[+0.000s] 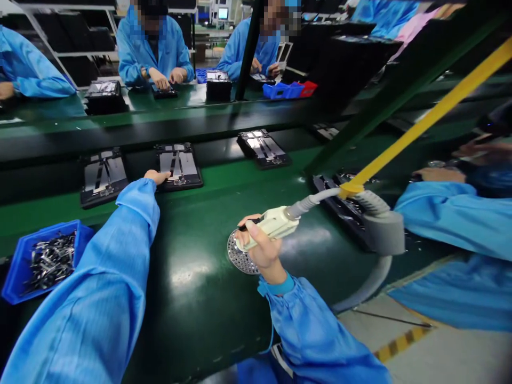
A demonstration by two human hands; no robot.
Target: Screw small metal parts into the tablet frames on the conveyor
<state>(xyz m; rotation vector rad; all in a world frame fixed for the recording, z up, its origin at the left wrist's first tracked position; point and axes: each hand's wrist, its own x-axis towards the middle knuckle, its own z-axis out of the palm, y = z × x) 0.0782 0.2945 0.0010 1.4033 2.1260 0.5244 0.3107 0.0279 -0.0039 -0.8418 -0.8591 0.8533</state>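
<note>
My left hand (157, 177) reaches forward and grips the left edge of an opened tablet (184, 165), its thumb lying over the exposed insides. Another opened tablet (104, 178) lies just left of that hand. Closer to me, my right hand (264, 248) is wrapped round a cream-coloured hand tool (276, 221), which has a grey hose (314, 200) at its far end. A round perforated metal disc (243, 261) shows below this hand; whether it is part of the tool I cannot tell.
A blue bin (20, 266) of small dark and silver parts stands at left. More opened tablets (264, 148) lie farther along. A yellow strap (432, 117) and a green beam (400, 80) slant across the right. Co-workers in blue sit opposite; a blue sleeve (460, 213) is at right.
</note>
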